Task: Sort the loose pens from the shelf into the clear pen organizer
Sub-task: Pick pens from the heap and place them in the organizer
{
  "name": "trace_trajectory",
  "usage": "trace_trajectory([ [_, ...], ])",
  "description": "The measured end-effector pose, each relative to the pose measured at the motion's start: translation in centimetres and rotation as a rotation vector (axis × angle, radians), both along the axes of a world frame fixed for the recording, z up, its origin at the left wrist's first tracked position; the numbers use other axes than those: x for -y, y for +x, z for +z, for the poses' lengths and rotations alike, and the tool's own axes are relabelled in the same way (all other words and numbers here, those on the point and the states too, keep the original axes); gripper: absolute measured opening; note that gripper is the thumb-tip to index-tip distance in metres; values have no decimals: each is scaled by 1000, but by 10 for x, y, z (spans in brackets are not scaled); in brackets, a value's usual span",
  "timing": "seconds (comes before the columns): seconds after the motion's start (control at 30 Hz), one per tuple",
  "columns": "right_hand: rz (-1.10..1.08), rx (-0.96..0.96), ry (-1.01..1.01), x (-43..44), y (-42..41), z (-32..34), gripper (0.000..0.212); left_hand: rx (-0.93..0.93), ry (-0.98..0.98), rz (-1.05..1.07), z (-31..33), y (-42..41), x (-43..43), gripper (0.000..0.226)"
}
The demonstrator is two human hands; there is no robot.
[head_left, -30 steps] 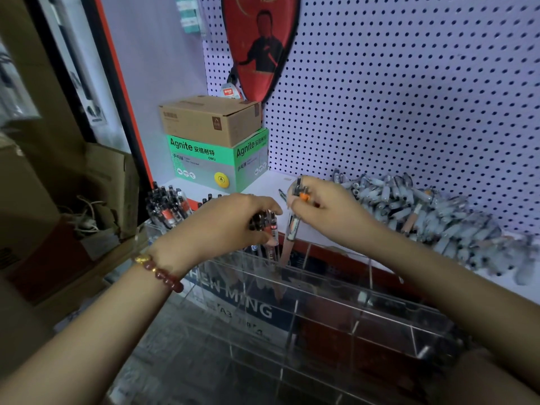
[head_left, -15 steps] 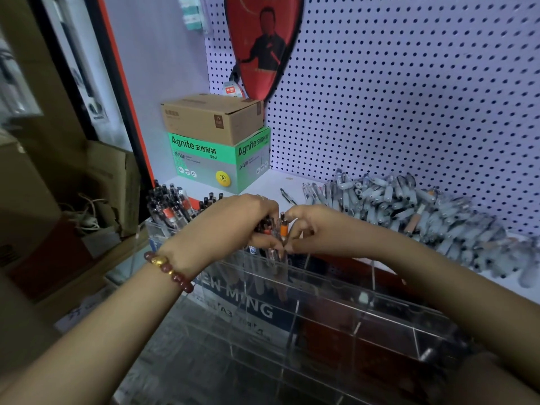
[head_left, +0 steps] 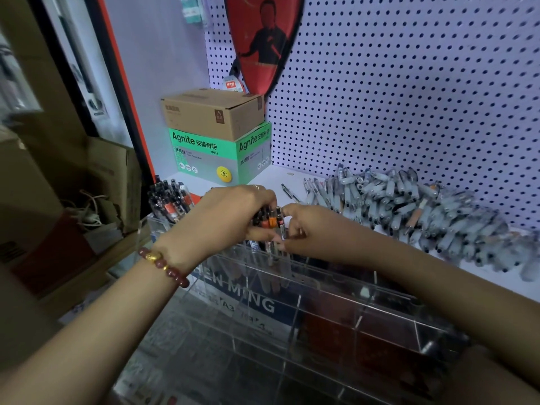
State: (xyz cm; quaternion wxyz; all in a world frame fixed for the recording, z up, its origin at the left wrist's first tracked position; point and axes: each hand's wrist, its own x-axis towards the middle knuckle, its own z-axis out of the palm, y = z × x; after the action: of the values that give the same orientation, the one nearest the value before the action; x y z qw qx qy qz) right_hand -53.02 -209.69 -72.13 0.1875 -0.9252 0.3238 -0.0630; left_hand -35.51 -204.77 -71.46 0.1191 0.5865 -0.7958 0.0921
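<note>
The clear pen organizer stands at the shelf's front edge, split into several compartments. My left hand curls round a bunch of upright pens in a back compartment. My right hand pinches one pen at the right side of that bunch, its tip down in the same compartment. A big heap of loose grey pens lies on the white shelf to the right. One single pen lies apart beside the heap. The far-left compartment holds more pens.
A brown carton sits on a green Agnite box at the shelf's back left. A white pegboard forms the back wall, with a red racket cover hanging on it. Cardboard boxes stand to the left.
My right hand came down from above with an orange-banded pen and lowered it into the compartment beside the bunch. My left hand stayed round the bunch.
</note>
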Motion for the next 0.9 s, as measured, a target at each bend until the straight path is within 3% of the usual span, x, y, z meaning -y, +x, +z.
trace_trajectory([
  [0.07,-12,-20,-44,2,-1,1,15,7,8,-10,-1,-3,0,47],
  [0.2,-28,56,-90,2,-1,-8,26,4,4,-19,-1,-7,0,41],
  [0.33,-20,152,-60,0,0,-15,7,-24,-5,-29,-1,-4,1,39],
  [0.47,39,131,-2,5,-2,-13,3,-1,-18,-25,-1,-3,1,41],
  [0.6,12,98,101,7,-3,-5,21,4,-9,-33,1,-2,0,50],
  [0.73,-117,227,154,18,-9,6,31,-160,38,-50,7,2,-1,67],
  [0.9,-353,376,135,69,-15,2,24,-407,-29,-81,13,12,0,63],
])
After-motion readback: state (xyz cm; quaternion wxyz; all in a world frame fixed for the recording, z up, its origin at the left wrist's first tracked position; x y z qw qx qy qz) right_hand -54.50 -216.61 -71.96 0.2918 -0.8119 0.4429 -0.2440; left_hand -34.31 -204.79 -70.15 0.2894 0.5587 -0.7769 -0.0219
